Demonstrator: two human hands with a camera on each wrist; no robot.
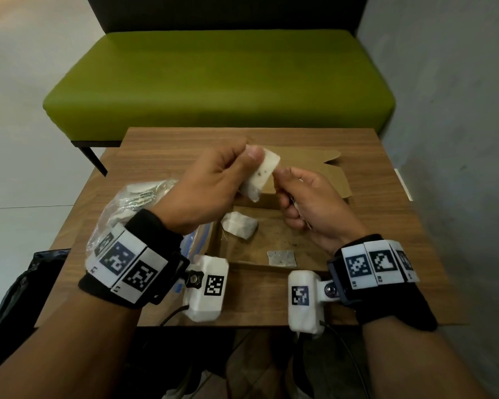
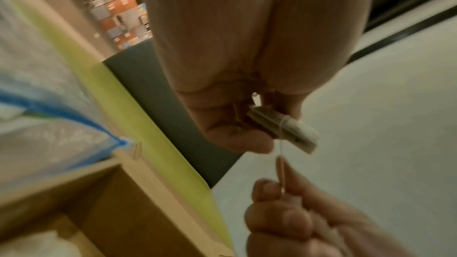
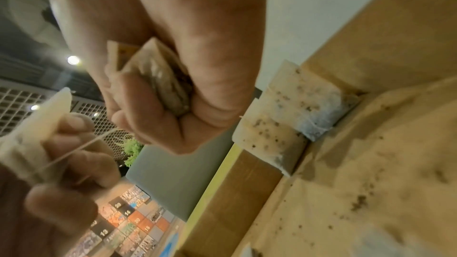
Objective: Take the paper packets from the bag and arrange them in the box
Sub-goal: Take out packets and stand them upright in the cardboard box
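My left hand [image 1: 251, 151] pinches a white speckled paper packet [image 1: 260, 171] above the open brown cardboard box [image 1: 308, 240]. A thin string [image 2: 280, 149] runs from that packet [image 2: 287, 130] to my right hand [image 1: 283, 173], which pinches it. My right hand [image 3: 153, 105] also grips a second packet [image 3: 160, 83] in its curled fingers. In the box one packet [image 1: 238, 226] lies at the left and a flat one [image 1: 281, 258] near the front. Two packets [image 3: 299, 103] stand against a box wall. The clear plastic bag [image 1: 127, 205] lies left of the box.
The box and bag sit on a small wooden table [image 1: 386, 226]. A green bench [image 1: 219, 82] stands behind it, a grey wall on the right. The box flaps [image 1: 314, 159] lie open at the back. A black bag [image 1: 26, 283] hangs at the table's left front.
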